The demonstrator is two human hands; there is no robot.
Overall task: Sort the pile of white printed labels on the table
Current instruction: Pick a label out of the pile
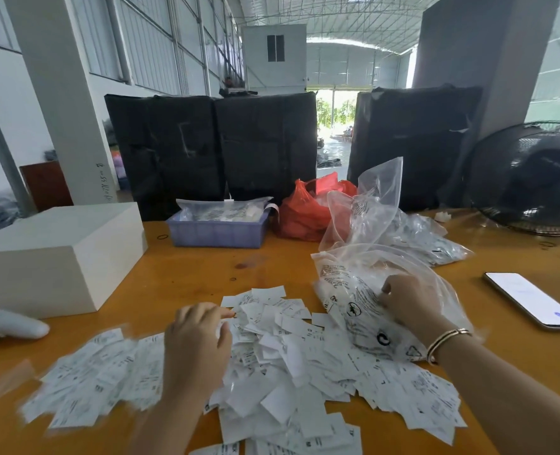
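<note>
The labels (272,366), heaped loose on the table (190,274), look light, thin and slippery, best pinched singly at an edge; the left hand (196,343) rests open on them, while the right hand (406,302) grips a clear plastic bag (354,290).

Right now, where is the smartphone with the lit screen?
In the head view, the smartphone with the lit screen lies flat on the orange wooden table at the far right, beside the clear printed plastic bag under the right hand.
</note>
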